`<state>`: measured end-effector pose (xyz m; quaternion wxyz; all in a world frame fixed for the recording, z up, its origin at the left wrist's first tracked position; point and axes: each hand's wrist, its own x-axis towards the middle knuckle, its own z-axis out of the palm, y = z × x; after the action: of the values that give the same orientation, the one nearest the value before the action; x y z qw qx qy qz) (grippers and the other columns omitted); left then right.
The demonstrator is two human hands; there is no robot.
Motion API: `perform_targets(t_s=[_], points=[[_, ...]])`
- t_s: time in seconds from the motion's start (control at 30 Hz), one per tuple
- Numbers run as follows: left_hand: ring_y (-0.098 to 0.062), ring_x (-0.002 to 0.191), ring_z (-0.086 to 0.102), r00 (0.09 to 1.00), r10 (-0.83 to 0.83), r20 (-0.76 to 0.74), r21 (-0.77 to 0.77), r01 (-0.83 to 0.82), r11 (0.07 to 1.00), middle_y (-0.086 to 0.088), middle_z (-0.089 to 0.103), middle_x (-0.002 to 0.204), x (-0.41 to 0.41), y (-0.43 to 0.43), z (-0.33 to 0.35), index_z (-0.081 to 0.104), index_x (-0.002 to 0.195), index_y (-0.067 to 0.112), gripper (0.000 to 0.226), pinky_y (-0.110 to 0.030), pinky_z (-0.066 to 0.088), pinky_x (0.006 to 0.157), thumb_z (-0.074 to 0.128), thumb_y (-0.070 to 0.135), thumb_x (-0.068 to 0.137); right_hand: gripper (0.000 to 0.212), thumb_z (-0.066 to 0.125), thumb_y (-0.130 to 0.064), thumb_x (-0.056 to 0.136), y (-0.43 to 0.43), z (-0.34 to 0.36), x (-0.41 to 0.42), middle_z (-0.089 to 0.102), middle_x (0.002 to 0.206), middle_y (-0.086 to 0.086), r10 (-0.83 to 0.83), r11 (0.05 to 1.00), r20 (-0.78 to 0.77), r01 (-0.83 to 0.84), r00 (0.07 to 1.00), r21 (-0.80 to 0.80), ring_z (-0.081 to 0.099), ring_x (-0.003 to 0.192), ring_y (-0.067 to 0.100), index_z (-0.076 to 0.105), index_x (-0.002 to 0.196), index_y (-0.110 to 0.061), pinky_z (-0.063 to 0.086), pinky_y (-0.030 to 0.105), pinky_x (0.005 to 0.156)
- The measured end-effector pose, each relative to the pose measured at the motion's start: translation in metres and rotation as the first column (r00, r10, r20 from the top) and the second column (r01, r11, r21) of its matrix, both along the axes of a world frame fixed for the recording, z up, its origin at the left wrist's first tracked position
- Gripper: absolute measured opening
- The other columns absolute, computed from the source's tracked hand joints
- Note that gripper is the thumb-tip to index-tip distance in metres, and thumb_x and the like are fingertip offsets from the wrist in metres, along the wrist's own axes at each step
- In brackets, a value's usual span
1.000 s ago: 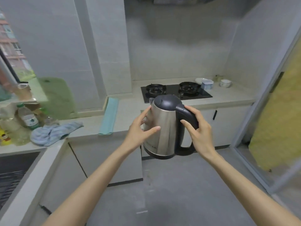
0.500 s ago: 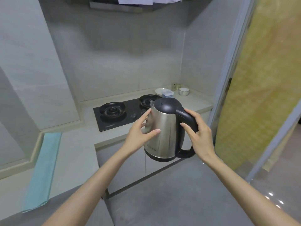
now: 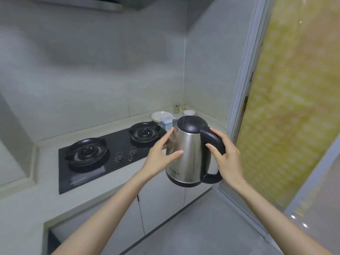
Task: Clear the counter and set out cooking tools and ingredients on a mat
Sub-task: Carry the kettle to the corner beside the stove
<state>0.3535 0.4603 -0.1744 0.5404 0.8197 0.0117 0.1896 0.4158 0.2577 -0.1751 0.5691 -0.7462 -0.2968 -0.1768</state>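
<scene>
The bench (image 3: 24, 207) runs along the wall, with the stove (image 3: 114, 157) set into it. The kettle (image 3: 189, 153) is upright in the air off the bench's front edge, near its right end. The right hand (image 3: 228, 161) wraps round its black handle, and the left hand (image 3: 160, 159) steadies the steel side with straight fingers. Plates (image 3: 161, 115) sit in the far right corner, straight beyond the kettle.

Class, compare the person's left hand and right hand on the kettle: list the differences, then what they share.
The left hand lies with nearly straight fingers against the steel side of the kettle; the right hand curls round its black handle. The left hand sits on the spout side, the right hand opposite. Both touch the kettle, held up in the air.
</scene>
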Motion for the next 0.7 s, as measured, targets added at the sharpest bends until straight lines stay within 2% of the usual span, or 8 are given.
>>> perform_targets(t_s=[0.13,0.3,0.43,0.5,0.6,0.7], points=[[-0.004,0.128,0.042,1.0,0.003,-0.016,-0.011,-0.004,1.0,0.019,0.039,0.141,0.077,0.0,-0.006,0.029,0.144,0.045,0.081,-0.02,0.036,0.102,0.075,0.032,0.078,0.04,0.063,-0.017,0.091,0.001,-0.003,0.077,0.057,0.125,-0.026,0.006,1.0,-0.009,-0.006,1.0,-0.022,0.053,0.115,-0.006,0.055,0.127,-0.03,0.04,0.011,0.094],[-0.013,0.133,0.042,0.998,0.025,-0.054,-0.013,-0.026,1.0,0.012,0.038,0.147,0.164,0.005,-0.015,0.028,0.144,0.045,0.083,-0.034,0.038,0.109,0.076,0.03,0.078,0.04,0.062,-0.016,0.091,0.005,-0.009,0.162,0.057,0.126,-0.024,0.009,0.999,-0.049,-0.012,0.999,-0.05,0.052,0.116,-0.006,0.054,0.127,-0.031,0.039,0.01,0.096],[-0.01,0.13,0.044,0.996,0.003,-0.093,-0.028,-0.006,1.0,0.02,0.039,0.139,0.233,0.012,-0.026,0.03,0.144,0.043,0.081,-0.028,0.038,0.108,0.076,0.027,0.079,0.04,0.062,-0.014,0.091,0.011,-0.019,0.225,0.058,0.125,-0.021,0.003,0.999,-0.096,-0.007,0.995,-0.042,0.053,0.114,-0.004,0.054,0.127,-0.03,0.041,0.011,0.095],[-0.008,0.13,0.044,0.994,-0.011,-0.107,-0.049,0.005,0.999,0.022,0.039,0.135,0.268,0.016,-0.035,0.03,0.143,0.043,0.08,-0.029,0.037,0.109,0.076,0.027,0.079,0.04,0.061,-0.014,0.091,0.015,-0.026,0.258,0.058,0.124,-0.021,-0.002,0.999,-0.118,-0.003,0.993,-0.041,0.054,0.115,-0.003,0.054,0.126,-0.031,0.042,0.014,0.095],[-0.006,0.128,0.044,0.991,-0.026,-0.13,-0.079,0.016,0.997,0.021,0.039,0.142,0.314,0.024,-0.049,0.03,0.144,0.043,0.081,-0.031,0.039,0.108,0.076,0.028,0.079,0.04,0.061,-0.014,0.091,0.022,-0.037,0.301,0.057,0.124,-0.024,-0.029,0.998,-0.132,0.021,0.991,-0.065,0.053,0.116,0.0,0.053,0.125,-0.033,0.044,0.022,0.098],[-0.001,0.128,0.042,0.99,-0.052,-0.129,-0.078,0.042,0.996,0.018,0.041,0.145,0.372,0.038,-0.065,0.031,0.146,0.037,0.081,-0.026,0.038,0.108,0.075,0.027,0.079,0.04,0.06,-0.013,0.092,0.034,-0.049,0.353,0.056,0.125,-0.025,-0.046,0.996,-0.138,0.035,0.989,-0.08,0.052,0.117,0.0,0.052,0.126,-0.033,0.044,0.027,0.1]])
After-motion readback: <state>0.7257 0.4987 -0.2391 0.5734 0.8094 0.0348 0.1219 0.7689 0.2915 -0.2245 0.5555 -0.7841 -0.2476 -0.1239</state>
